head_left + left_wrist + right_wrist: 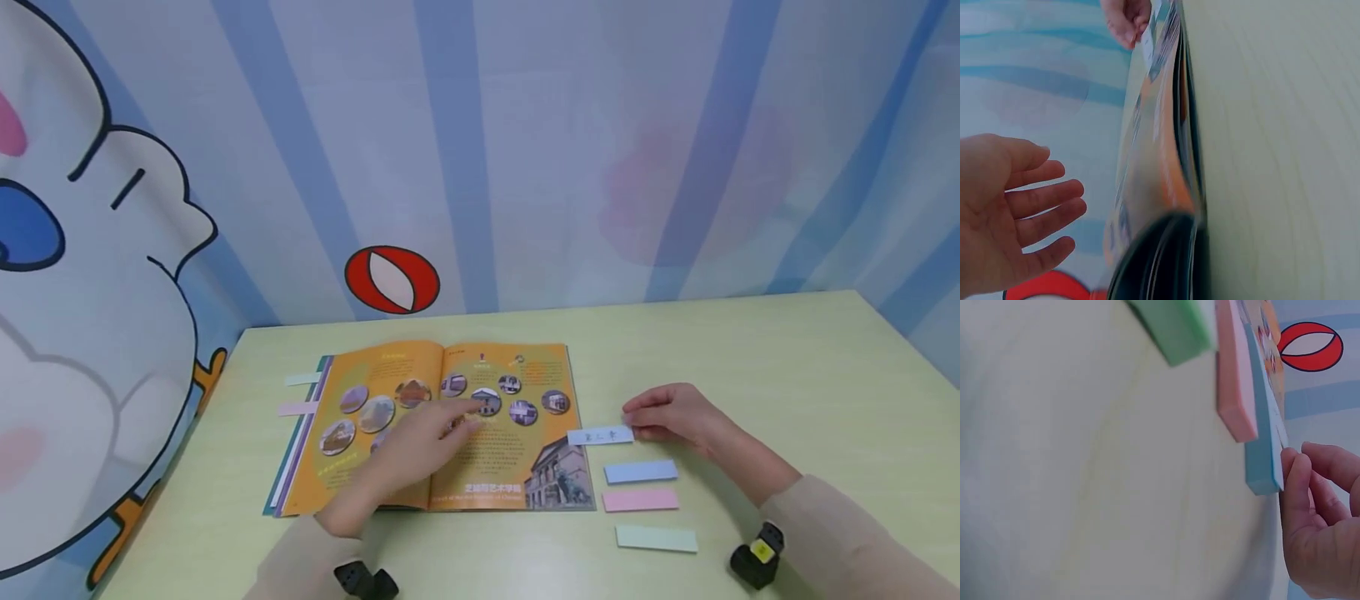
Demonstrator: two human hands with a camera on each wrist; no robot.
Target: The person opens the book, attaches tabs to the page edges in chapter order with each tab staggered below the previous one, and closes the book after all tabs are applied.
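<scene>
An open book with orange pages and round photos lies on the table. Over its middle hovers or rests my left hand, fingers extended and holding nothing; whether it touches the page I cannot tell. The left wrist view shows that hand with its fingers loosely spread. My right hand pinches the right end of a pale blue sticky note with handwriting on it. The note's left end overlaps the book's right edge. In the right wrist view, the right thumb and fingertips meet at the note's end.
Right of the book lie a blue sticky-note pad, a pink pad and a green pad. A green tab and a pink tab stick out from the book's left side. A striped curtain hangs behind the table.
</scene>
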